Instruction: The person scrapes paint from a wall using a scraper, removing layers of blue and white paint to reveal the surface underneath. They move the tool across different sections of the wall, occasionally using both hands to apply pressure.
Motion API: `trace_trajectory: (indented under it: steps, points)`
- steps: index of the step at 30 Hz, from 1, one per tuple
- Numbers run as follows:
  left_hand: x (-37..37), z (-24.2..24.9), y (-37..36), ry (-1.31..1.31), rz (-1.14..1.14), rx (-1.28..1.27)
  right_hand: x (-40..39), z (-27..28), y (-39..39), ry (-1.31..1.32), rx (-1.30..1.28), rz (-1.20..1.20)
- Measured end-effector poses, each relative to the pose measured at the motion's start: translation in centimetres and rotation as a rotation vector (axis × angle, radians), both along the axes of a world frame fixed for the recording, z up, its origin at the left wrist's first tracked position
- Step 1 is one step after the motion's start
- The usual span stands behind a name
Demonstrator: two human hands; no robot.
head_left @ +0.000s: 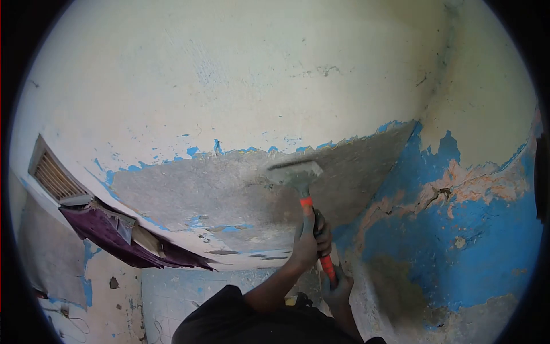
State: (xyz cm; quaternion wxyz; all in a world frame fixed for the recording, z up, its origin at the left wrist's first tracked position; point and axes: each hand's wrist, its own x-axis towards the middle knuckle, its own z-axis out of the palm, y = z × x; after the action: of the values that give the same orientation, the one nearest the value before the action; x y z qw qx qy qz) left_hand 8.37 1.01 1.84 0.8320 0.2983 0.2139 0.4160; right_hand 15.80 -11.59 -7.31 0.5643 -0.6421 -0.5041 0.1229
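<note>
A long-handled scraper (306, 202) with an orange and grey handle and a wide, dusty head is held up against the wall. Its head lies on a bare grey patch (189, 186), just below a ragged edge of blue and cream paint. My left hand (312, 238) is wrapped round the upper part of the handle, below the head. Lower down, my right hand (338, 285) grips the handle near its end.
A slatted vent (57, 175) is at the left, with purple cloth (109, 235) hanging below it. To the right stands a blue wall (464, 246) with a cracked, peeling pinkish band (441, 192). Cream paint (240, 74) covers the upper surface.
</note>
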Motion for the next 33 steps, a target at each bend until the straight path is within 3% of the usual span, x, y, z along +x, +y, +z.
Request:
trace_trajectory:
  steps: [5,7,9,12,15,18,25,28,33]
  points:
    - [-0.3,-0.7,0.0,0.048,0.007,0.003,0.2,-1.5,-0.8,0.007,-0.067,0.077]
    - [-0.2,1.9,0.5,-0.01,0.044,0.052,-0.3,1.3,0.0,0.072,-0.078,0.061]
    - [-0.2,1.2,0.3,0.019,0.041,0.034,-0.1,1.5,0.2,0.085,-0.088,0.058]
    - [-0.6,-0.9,0.0,0.081,0.024,-0.001,-0.6,-0.8,-0.2,-0.118,0.194,0.048]
    - [-0.6,-0.9,0.2,0.076,0.072,0.033,-1.0,-1.9,0.0,0.026,0.049,0.037]
    - [-0.7,1.3,0.4,0.065,0.109,0.094,-1.0,2.8,1.2,0.055,0.011,0.025]
    - [-1.8,-1.3,0.1,0.052,-0.015,0.033,-2.4,-0.2,0.0,-0.018,0.082,0.028]
    - [-1.7,1.9,0.9,0.035,0.072,0.102,-2.0,2.7,1.1,0.047,-0.038,0.038]
    - [-1.5,-0.1,0.0,0.074,0.041,0.028,-1.9,0.3,0.0,0.024,0.004,0.042]
